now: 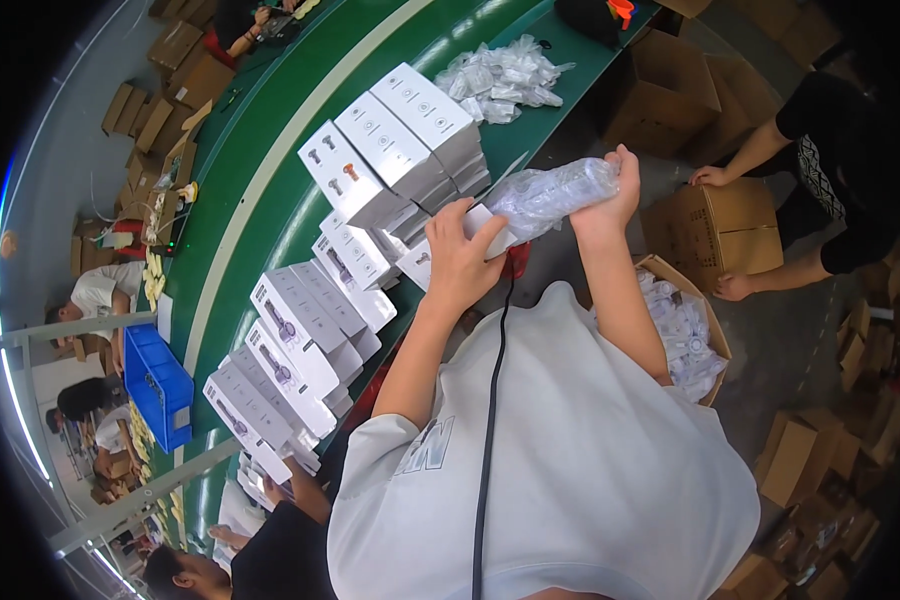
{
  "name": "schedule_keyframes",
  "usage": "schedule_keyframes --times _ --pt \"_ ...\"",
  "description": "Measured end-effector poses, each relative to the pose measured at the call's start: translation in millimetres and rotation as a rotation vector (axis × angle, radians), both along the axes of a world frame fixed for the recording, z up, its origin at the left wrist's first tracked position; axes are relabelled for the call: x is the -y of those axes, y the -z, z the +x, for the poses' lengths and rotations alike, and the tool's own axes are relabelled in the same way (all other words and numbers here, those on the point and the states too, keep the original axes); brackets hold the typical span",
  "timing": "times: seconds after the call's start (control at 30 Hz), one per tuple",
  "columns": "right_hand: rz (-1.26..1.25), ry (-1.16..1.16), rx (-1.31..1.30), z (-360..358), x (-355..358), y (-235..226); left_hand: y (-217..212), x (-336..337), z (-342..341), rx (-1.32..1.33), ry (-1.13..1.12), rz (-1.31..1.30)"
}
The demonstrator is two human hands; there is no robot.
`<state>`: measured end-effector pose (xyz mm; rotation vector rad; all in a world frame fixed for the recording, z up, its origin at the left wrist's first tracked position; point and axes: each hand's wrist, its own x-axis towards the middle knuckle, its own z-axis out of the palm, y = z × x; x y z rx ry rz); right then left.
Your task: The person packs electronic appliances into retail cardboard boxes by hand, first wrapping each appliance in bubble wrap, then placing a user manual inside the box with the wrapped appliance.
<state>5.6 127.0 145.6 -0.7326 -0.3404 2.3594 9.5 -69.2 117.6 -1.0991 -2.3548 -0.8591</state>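
Note:
My left hand (pixel 458 258) is closed around a small white box (pixel 418 266), fingers over its top and thumb near its end. A bundle in clear bubble wrap (pixel 550 196) lies against that end of the box; whether part of it is inside I cannot tell. Around the bundle's far right end curl the fingers of my right hand (pixel 615 200). What the wrap contains is hidden. Just beyond my left hand stand tall stacks of white printed boxes (pixel 390 150), close to its fingers.
More white boxes (pixel 285 345) stand in rows along the green table (pixel 300 65). Clear plastic packets (pixel 505 80) are heaped at its far end. A blue crate (pixel 158 385) is at left. A carton of wrapped items (pixel 685 335) stands at my right, near a co-worker handling a cardboard box (pixel 715 235).

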Motion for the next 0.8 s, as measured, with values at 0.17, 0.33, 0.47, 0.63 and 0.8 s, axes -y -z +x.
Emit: schedule_keyframes --times 0.17,0.33,0.47,0.63,0.8 --pt "0.844 0.154 0.109 2 -17 7 1 -17 10 0.353 0.109 0.236" --pt "1.421 -0.308 0.238 46 -19 -44 -4 -23 8 0.681 0.183 0.394" --pt "1.705 -0.168 0.127 52 -9 -55 -13 -28 7 0.608 0.260 0.397" --pt "2.113 -0.108 0.183 62 1 -56 -14 -39 15 0.433 0.269 0.312" --pt "2.147 -0.132 0.418 69 -2 -53 -13 -40 15 0.431 0.220 0.376"
